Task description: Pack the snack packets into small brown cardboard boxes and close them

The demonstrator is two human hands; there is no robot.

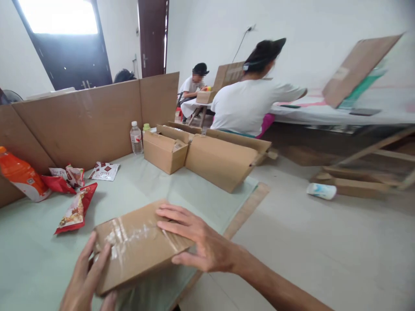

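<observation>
The taped box (pixel 139 242) sits between the two hands over the near part of the pale green tabletop (pixel 136 190), and its top looks closed: flat cardboard, with strips of shiny clear tape across the middle and near both ends. The left hand (pixel 81 280) is bent around the box's left end, fingers over the top edge and another digit low by the near corner; the right hand (pixel 199 242) lays spread fingers across its right end, the thumb against its near edge — so the box seems gripped from both ends. As far as this shows, the closing and taping of that upper face appear done. What may be left is harder to judge: the underside is hidden, the near side is in shadow, and I cannot tell whether the box rests fully on the table or is partly lifted. Beyond the box, to its right, stand a small carton (pixel 165 153) and a larger carton (pixel 220 160) with its flap out; neither is being touched. To the left of the box lie a red snack packet (pixel 78 209) and, farther off, an orange bottle (pixel 22 175) — both apart from the hands.
</observation>
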